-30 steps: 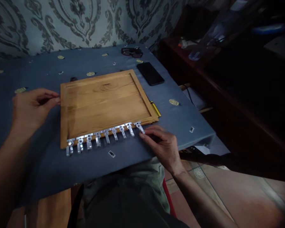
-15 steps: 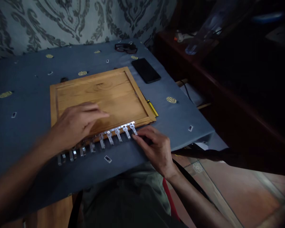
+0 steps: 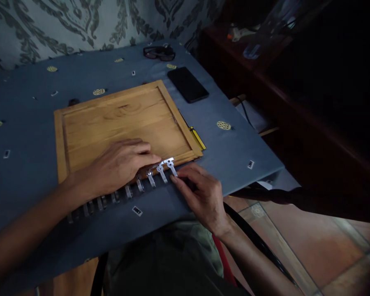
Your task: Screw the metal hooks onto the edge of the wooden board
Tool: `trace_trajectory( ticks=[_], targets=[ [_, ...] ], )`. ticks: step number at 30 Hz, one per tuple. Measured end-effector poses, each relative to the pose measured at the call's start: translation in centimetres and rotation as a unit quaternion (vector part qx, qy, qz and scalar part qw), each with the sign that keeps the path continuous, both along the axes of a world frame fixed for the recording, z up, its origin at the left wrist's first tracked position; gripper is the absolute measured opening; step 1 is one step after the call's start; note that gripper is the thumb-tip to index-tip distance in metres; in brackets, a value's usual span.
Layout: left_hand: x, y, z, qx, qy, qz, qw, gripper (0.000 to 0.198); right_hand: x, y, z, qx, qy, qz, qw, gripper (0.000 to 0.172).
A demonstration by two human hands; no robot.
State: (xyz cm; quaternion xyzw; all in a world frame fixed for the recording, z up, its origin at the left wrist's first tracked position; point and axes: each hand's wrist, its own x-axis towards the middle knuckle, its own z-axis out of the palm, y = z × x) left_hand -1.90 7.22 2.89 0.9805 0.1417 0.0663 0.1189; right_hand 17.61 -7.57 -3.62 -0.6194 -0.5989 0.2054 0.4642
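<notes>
A wooden board point(image 3: 117, 119) with a raised frame lies flat on the blue tablecloth point(image 3: 27, 123). Along its near edge runs a row of several small metal hooks point(image 3: 151, 176). My left hand point(image 3: 117, 166) lies over the board's near edge, fingers stretched flat, fingertips touching the hooks near the right end. My right hand point(image 3: 200, 195) rests on the cloth just below the board's near right corner, fingers curled, its fingertips at the rightmost hook point(image 3: 172, 166). Whether it grips the hook I cannot make out.
A black phone point(image 3: 187, 84) and dark glasses point(image 3: 159, 52) lie beyond the board. A yellow-handled tool point(image 3: 197, 137) pokes out under the board's right edge. The table edge point(image 3: 259, 176) drops off to the right; dark wooden furniture point(image 3: 265, 82) stands there above a tiled floor point(image 3: 311, 246).
My left hand moved from the board's left edge across onto its near edge and then right toward the end hooks. My right hand stayed at the rightmost hook. The view shifted slightly.
</notes>
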Motion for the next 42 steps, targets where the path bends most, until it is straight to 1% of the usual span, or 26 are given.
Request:
trace_trajectory(
  ticks=[5, 9, 12, 15, 19, 23, 28, 31, 35, 38, 40, 42],
  targets=[
    [0.4, 0.1, -0.2, 0.010, 0.017, -0.019, 1.000, 0.037, 0.0, -0.1, 0.1, -0.010, -0.004, 0.008, 1.000, 0.015],
    [0.6, 0.3, -0.3, 0.024, 0.044, -0.031, 0.998, 0.040, 0.0, -0.1, 0.1, 0.003, 0.003, 0.008, 1.000, 0.013],
    [0.6, 0.4, -0.4, 0.035, 0.056, -0.042, 0.997, 0.037, 0.0, -0.1, 0.0, 0.007, 0.001, 0.007, 1.000, 0.012],
    [0.5, 0.3, -0.3, 0.076, 0.072, -0.057, 0.993, 0.030, 0.0, -0.2, -0.1, 0.008, -0.005, 0.005, 1.000, 0.010],
    [0.7, -0.5, -0.2, 0.152, 0.075, -0.066, 0.983, 0.033, -0.2, -0.6, -0.3, 0.008, -0.009, -0.008, 1.000, 0.007],
    [1.1, -1.0, -0.1, 0.181, 0.086, -0.070, 0.977, 0.031, -0.3, -0.9, -0.4, 0.006, -0.012, -0.020, 1.000, 0.008],
    [1.1, -0.7, 0.2, 0.183, 0.080, -0.093, 0.975, 0.028, -0.4, -1.0, -0.3, 0.026, -0.013, -0.021, 0.999, 0.010],
    [1.2, -0.6, 0.4, 0.172, 0.093, -0.108, 0.975, 0.030, -0.4, -1.0, -0.2, 0.029, -0.017, -0.018, 0.999, 0.010],
    [1.2, -0.7, 0.2, 0.171, 0.103, -0.081, 0.976, 0.031, -0.3, -1.0, -0.1, 0.022, -0.035, -0.019, 0.999, 0.011],
    [1.2, -0.9, -0.1, 0.159, 0.108, -0.088, 0.977, 0.032, -0.3, -1.1, -0.2, 0.014, -0.040, -0.022, 0.999, 0.010],
    [1.1, -1.0, -0.3, 0.156, 0.098, -0.085, 0.979, 0.031, -0.3, -1.1, -0.2, 0.016, -0.039, -0.021, 0.999, 0.010],
    [1.1, -1.2, -0.4, 0.170, 0.073, -0.072, 0.980, 0.030, -0.3, -1.1, -0.2, 0.016, -0.041, -0.019, 0.999, 0.010]
  ],
)
